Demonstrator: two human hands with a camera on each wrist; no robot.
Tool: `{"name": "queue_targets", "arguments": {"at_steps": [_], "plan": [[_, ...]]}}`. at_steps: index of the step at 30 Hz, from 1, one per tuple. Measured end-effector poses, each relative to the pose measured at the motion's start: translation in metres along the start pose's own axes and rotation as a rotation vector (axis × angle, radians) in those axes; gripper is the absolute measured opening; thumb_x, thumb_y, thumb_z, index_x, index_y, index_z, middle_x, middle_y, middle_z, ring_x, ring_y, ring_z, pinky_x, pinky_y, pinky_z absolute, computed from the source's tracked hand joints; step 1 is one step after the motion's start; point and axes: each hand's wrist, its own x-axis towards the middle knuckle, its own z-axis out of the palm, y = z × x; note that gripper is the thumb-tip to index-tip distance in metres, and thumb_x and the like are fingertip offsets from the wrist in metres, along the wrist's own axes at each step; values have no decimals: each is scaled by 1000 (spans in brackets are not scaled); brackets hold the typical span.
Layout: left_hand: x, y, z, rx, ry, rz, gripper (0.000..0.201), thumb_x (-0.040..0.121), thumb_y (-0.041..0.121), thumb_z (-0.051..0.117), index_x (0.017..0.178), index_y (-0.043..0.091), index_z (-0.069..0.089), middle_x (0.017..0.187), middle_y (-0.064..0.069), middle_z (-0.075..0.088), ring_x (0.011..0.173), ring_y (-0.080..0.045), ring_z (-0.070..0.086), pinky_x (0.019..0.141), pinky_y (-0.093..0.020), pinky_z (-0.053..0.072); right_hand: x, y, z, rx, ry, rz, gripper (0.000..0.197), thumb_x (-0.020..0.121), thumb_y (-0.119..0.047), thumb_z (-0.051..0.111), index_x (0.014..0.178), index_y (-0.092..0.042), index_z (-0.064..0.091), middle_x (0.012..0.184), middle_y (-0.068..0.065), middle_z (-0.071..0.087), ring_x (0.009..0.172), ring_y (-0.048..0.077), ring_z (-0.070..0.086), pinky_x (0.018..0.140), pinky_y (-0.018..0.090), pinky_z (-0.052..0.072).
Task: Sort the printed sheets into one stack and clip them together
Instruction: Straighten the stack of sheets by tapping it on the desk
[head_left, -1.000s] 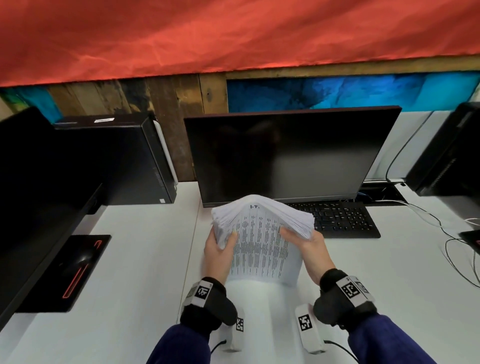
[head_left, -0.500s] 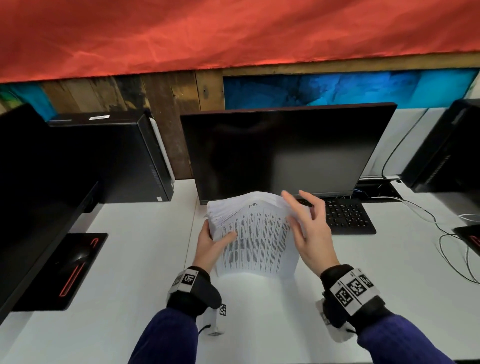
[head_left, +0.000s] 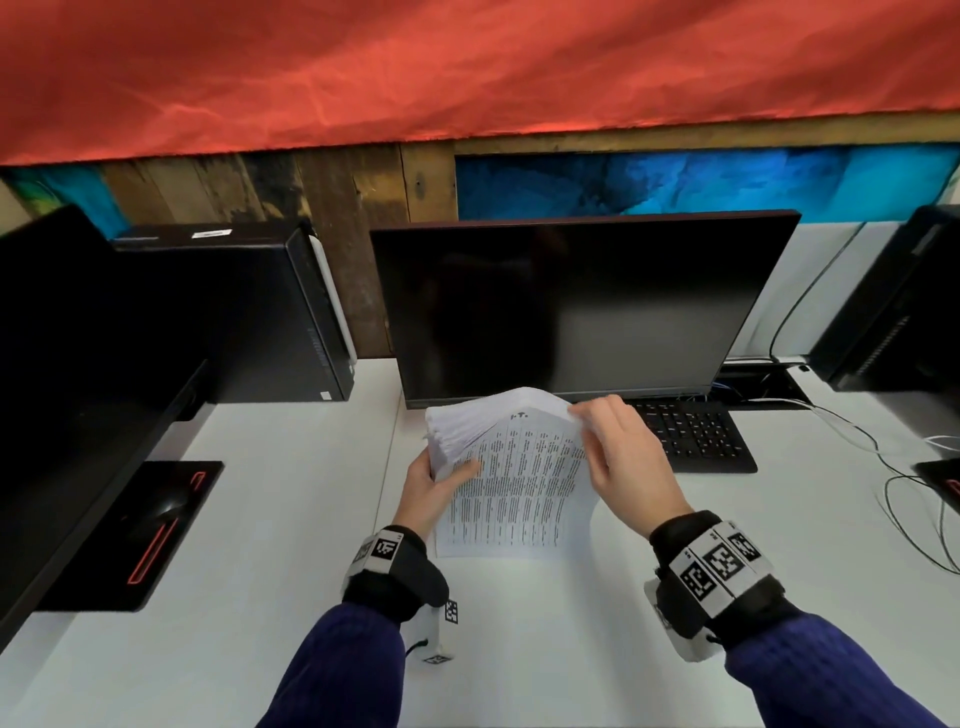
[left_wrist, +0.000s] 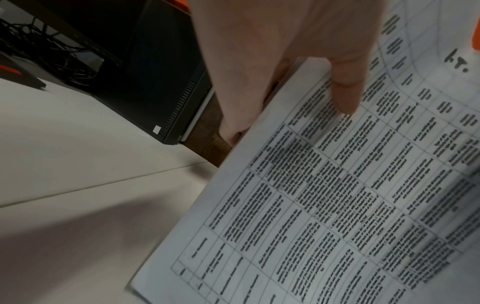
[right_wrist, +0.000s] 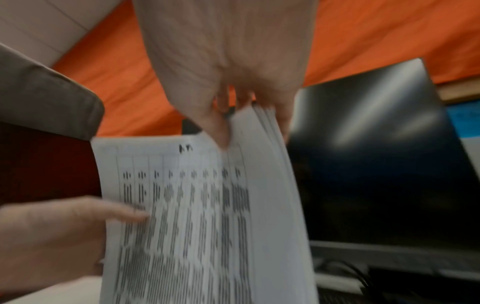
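A white desk (head_left: 270, 519) carries a dark monitor (head_left: 571, 306) at the far centre, a black keyboard (head_left: 696, 436) to its right and a computer tower (head_left: 249, 317) at the far left. The stack of printed sheets (head_left: 514, 483) stands on its near edge just in front of the monitor, its far edge fanned. The left hand (head_left: 431, 488) grips the stack's left edge, thumb on the printed face. The right hand (head_left: 623, 457) pinches the far right corner between thumb and fingers.

Left hand (head_left: 434, 491) fingers hidden behind sheets (head_left: 519, 488); print blurred.
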Motion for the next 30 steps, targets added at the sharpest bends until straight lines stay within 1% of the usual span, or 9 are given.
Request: {"name": "queue_targets", "arguments": {"at_steps": [3, 5, 7, 12, 16, 19, 22, 27, 30], "plan": [[-1, -1, 0, 14, 12, 12, 35, 84, 14, 70, 118, 12, 61, 114, -4, 69, 109, -23, 65, 99, -42, 49, 20, -18, -14, -204, -254, 36, 74, 86, -10, 57, 149, -21, 20, 110, 3, 49, 92, 25, 55, 76, 34, 48], [-3, 2, 0, 33, -2, 29, 31, 85, 14, 68, 115, 14, 61, 113, -3, 69, 107, -22, 65, 97, -40, 50, 42, -34, -17, -295, -409, 85, 91, 82, -19, 66, 151, -27, 7, 118, 5, 49, 101, 28, 56, 83, 38, 47], [-5, 4, -2, 50, -4, 42, 29, 86, 12, 67, 114, 15, 62, 112, -4, 69, 107, -22, 65, 96, -40, 51, 66, -50, -15, -312, -513, 136, 92, 76, -25, 74, 147, -29, 17, 122, 3, 51, 108, 30, 57, 87, 41, 47], [-7, 3, -1, 65, -19, 52, 36, 85, 18, 68, 120, 16, 59, 113, -7, 69, 107, -26, 65, 97, -50, 49, 105, -80, 4, -383, -743, 183, 51, 69, -25, 81, 116, -20, 59, 108, 1, 60, 100, 24, 61, 75, 35, 48], [-9, 5, 5, 86, -2, 110, 37, 85, 20, 69, 121, 19, 58, 114, -4, 69, 107, -22, 65, 97, -47, 50, 98, -81, 15, -361, -663, 163, 29, 79, -16, 70, 107, -18, 67, 99, 5, 66, 98, 28, 63, 84, 37, 46], [-7, 8, 8, 189, 25, 190, 35, 82, 26, 72, 115, 26, 61, 108, 5, 70, 103, -11, 65, 91, -32, 52, 89, -64, -1, -298, -592, 129, 11, 80, -22, 67, 90, -25, 64, 90, 0, 63, 95, 26, 60, 86, 39, 43], [-2, 15, -1, 349, 27, 198, 34, 72, 33, 80, 100, 37, 61, 96, 16, 70, 90, 3, 65, 83, -22, 51, 76, -35, -27, -112, -468, 164, 11, 78, -29, 71, 79, -26, 60, 80, -6, 59, 86, 21, 55, 80, 35, 44], [15, 19, -38, 470, 104, 129, 57, 54, 51, 84, 98, 20, 64, 97, 3, 72, 92, -16, 68, 84, -35, 55, 31, 27, -48, 462, -253, 387, 17, 72, -22, 82, 82, -31, 72, 76, -9, 72, 70, -6, 63, 70, 13, 49], [8, 26, -34, 136, 26, 39, 28, 76, 14, 77, 102, 17, 65, 107, -8, 71, 92, -18, 69, 79, -28, 56, 1, 53, -36, 847, -189, 549, 33, 71, -16, 80, 103, -11, 73, 99, 6, 75, 94, 23, 71, 87, 37, 55]]}}
